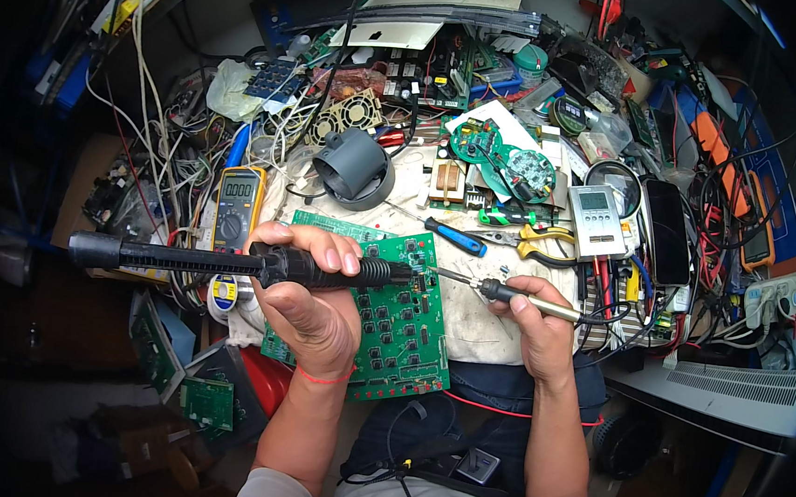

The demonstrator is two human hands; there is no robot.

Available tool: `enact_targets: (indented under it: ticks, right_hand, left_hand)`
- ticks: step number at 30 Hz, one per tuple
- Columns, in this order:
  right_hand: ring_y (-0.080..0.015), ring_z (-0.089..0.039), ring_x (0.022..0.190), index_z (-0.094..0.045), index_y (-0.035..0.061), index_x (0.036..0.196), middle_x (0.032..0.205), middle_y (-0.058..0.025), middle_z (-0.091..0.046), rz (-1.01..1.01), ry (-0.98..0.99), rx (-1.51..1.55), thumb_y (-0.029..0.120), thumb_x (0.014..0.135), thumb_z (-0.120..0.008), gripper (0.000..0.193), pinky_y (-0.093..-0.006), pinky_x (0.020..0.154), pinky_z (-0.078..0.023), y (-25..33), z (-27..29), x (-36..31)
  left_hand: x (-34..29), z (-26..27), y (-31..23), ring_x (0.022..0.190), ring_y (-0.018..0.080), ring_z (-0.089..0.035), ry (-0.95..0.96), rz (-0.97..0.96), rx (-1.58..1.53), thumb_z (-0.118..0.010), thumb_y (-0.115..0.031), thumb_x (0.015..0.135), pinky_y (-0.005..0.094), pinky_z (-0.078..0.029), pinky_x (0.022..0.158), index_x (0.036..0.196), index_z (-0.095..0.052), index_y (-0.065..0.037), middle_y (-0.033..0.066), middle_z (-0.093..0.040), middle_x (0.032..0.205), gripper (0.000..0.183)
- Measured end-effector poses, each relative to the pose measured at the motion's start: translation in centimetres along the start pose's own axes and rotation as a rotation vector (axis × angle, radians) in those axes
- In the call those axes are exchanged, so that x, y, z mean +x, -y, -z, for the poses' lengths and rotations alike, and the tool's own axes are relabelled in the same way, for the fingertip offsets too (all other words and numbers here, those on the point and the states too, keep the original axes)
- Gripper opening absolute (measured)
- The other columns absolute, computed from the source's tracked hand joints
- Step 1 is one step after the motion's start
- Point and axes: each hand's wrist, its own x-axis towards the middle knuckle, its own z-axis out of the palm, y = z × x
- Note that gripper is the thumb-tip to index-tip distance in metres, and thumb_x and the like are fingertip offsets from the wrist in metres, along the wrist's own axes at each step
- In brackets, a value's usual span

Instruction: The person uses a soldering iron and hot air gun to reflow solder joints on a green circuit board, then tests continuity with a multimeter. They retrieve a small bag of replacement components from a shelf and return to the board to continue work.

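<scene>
My left hand (315, 307) is wrapped round a black solder sucker (162, 255), its long plunger reaching left and its nozzle end over the upper part of a green circuit board (392, 327). In my right hand (542, 321) is a soldering iron (548, 306) with a grey handle, its thin tip pointing left at the board's upper right edge. Nozzle and iron tip are close together; whether they touch is too small to tell. Black square parts stand in rows on the board, and part of a second green board (325, 222) shows behind it.
Beyond the boards lie a blue screwdriver (455, 237), yellow-handled pliers (543, 249) and a grey round holder (356, 169). A yellow multimeter (238, 206) stands left; a white meter (598, 222) and a magnifier (614, 184) are right. Cables and loose electronics crowd the bench back.
</scene>
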Motion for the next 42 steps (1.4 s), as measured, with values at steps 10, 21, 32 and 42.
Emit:
enact_targets:
  ticks: [10, 21, 32, 42]
  right_hand:
    - [-0.0216, -0.074, 0.093, -0.062, -0.0058, 0.121, 0.107, -0.0165, -0.073, 0.010, 0.014, -0.011, 0.010, 0.099, -0.065, 0.028, -0.0361, 0.089, -0.061, 0.0, 0.1, 0.0]
    - [-0.0219, -0.074, 0.094, -0.063, -0.0060, 0.121, 0.107, -0.0164, -0.074, -0.002, 0.012, 0.001, 0.008, 0.098, -0.065, 0.027, -0.0362, 0.090, -0.060, 0.0, 0.1, 0.0]
    - [-0.0222, -0.074, 0.094, -0.063, -0.0063, 0.120, 0.108, -0.0171, -0.074, 0.012, 0.019, -0.007, 0.007, 0.098, -0.065, 0.026, -0.0368, 0.091, -0.060, 0.1, 0.0, 0.0]
    - [-0.0221, -0.074, 0.095, -0.063, -0.0057, 0.120, 0.108, -0.0170, -0.074, 0.000, 0.020, 0.020, 0.007, 0.097, -0.066, 0.026, -0.0368, 0.092, -0.060, 0.1, 0.0, 0.0]
  left_hand:
    - [0.2, -0.5, 0.5, 0.073, 0.0178, -0.054, 0.050, -0.048, 0.058, -0.055, -0.074, 0.092, 0.0386, -0.047, 0.075, 0.126, -0.044, -0.011, 0.0026, -0.053, 0.083, 0.072]
    - [0.2, -0.8, 2.0, 0.064, 0.0170, -0.054, 0.061, -0.076, 0.047, -0.056, -0.080, 0.086, 0.0343, -0.050, 0.064, 0.124, -0.040, -0.008, 0.0065, -0.054, 0.079, 0.083]
    - [0.2, -0.9, 2.1, 0.064, 0.0172, -0.053, 0.086, -0.071, 0.045, -0.056, -0.080, 0.087, 0.0342, -0.049, 0.064, 0.124, -0.039, -0.009, 0.0069, -0.054, 0.079, 0.082]
    - [-0.1, -1.1, 2.1, 0.062, 0.0191, -0.053, 0.194, -0.101, 0.008, -0.060, -0.079, 0.086, 0.0345, -0.048, 0.060, 0.125, -0.037, -0.007, 0.0091, -0.055, 0.079, 0.085]
